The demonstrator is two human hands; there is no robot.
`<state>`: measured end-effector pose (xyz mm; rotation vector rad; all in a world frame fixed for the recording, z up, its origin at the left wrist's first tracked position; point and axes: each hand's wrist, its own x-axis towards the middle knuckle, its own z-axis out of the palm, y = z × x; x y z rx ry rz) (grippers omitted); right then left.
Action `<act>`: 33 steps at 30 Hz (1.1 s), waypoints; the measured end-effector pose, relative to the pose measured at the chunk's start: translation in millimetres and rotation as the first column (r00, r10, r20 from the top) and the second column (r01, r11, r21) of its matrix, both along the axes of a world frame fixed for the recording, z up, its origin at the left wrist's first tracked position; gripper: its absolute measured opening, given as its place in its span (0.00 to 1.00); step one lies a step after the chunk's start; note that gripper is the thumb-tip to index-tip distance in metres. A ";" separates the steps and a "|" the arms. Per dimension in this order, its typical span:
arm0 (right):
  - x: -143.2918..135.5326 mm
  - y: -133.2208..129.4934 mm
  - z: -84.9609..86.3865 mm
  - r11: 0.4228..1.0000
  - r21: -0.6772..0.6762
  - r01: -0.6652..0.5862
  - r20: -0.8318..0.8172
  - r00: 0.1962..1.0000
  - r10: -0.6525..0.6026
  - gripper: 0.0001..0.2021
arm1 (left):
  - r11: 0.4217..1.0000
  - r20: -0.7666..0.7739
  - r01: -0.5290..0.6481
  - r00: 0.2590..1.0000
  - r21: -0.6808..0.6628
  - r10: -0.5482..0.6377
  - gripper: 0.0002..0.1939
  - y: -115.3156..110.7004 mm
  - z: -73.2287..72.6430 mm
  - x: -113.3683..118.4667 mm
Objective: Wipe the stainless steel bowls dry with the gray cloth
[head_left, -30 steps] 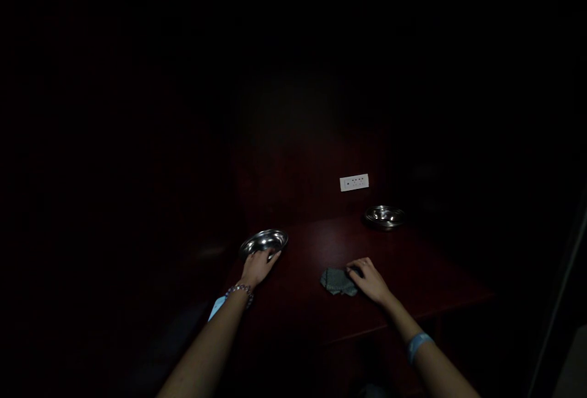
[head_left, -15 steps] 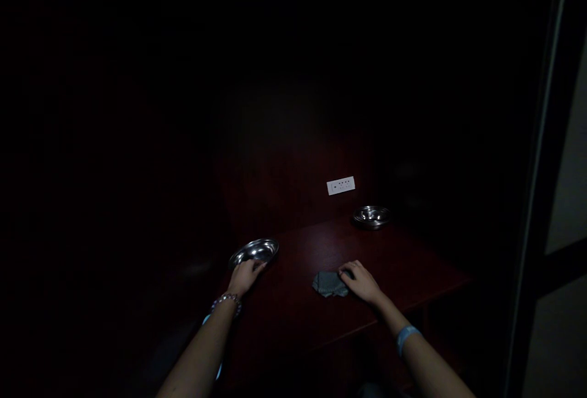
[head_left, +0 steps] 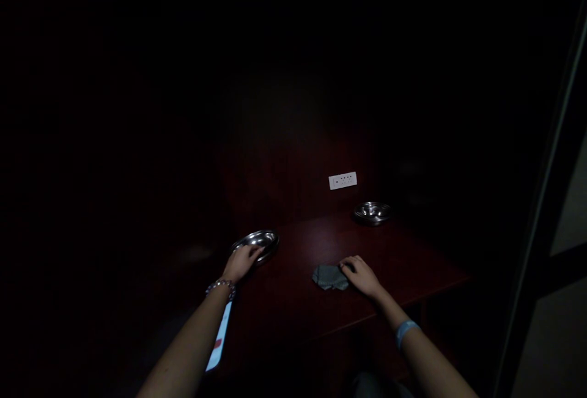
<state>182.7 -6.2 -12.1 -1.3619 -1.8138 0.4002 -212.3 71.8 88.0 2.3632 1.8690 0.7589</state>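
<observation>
In the head view my left hand point(head_left: 239, 262) is at the near rim of a shiny steel bowl point(head_left: 266, 239), at the table's left side. Its thumb and fingers close over that rim, and the wrist wears a beaded bracelet. A crumpled grey-green cloth point(head_left: 329, 277) lies flat on the dark red table point(head_left: 288, 300). At the cloth's right edge rests my right hand point(head_left: 361, 274), fingers curled and pinching the edge. A blue band circles the right wrist.
Another steel bowl point(head_left: 372, 213), seemingly stacked, stands at the table's back right. A white socket panel point(head_left: 343, 180) is on the wall behind. Partly under my left forearm shows a lit phone screen point(head_left: 219, 340). A dark frame point(head_left: 545, 202) runs up the right side. Much else is dark.
My left hand has shifted slightly left along the bowl, which appears less tilted. More of the lit screen shows. My right hand and the cloth stay together, and the view has shifted a little.
</observation>
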 end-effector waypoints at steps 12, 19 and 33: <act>0.3 -0.1 1.3 1.000 0.003 0.001 0.016 1.000 -0.001 0.16 | 0.989 0.052 0.047 0.997 0.142 -0.055 0.19 -3.5 0.6 4.6; -6.4 -23.7 26.6 0.981 0.176 -0.075 0.149 0.988 0.048 0.27 | 0.958 0.140 0.026 0.988 0.287 -0.069 0.20 -9.8 25.6 28.0; 45.2 -20.7 -4.4 0.971 0.109 0.214 0.182 0.956 -0.231 0.19 | 0.830 -0.198 0.420 0.907 0.368 -0.371 0.08 -145.3 -37.2 135.7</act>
